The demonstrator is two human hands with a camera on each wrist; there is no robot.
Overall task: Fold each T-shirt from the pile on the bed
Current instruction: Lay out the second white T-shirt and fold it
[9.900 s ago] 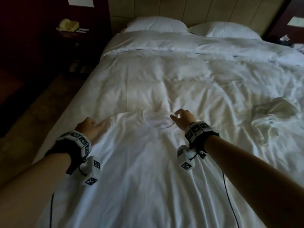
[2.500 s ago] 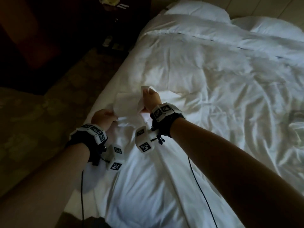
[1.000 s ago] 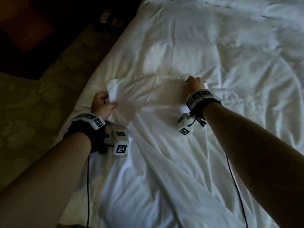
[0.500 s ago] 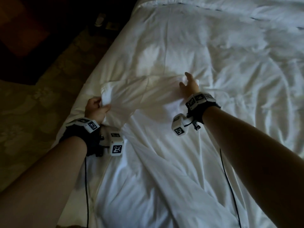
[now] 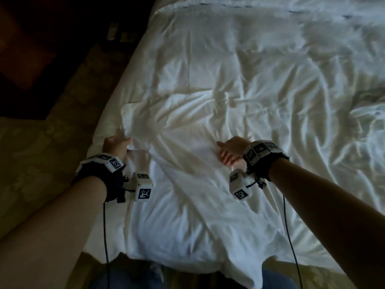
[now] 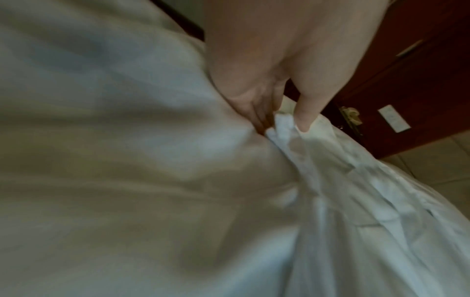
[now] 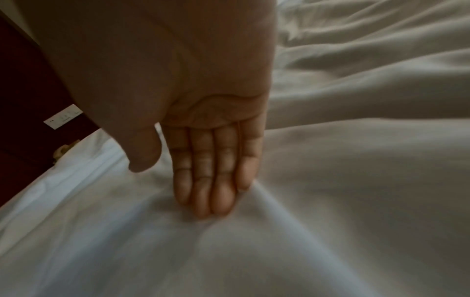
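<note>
Fabric of a limp, light T-shirt (image 5: pixel 187 184) is pinched at its folded edge by the left hand (image 5: pixel 115 143) and pressed under the flat-fingered right hand (image 5: pixel 231 151).

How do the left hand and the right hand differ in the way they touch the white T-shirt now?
The left hand pinches a bunched edge of the T-shirt between thumb and fingers; the right hand presses it with straight fingers held together. The left hand is at the shirt's left edge, by the side of the bed; the right hand is nearer the shirt's middle. Both touch the same shirt.
</note>
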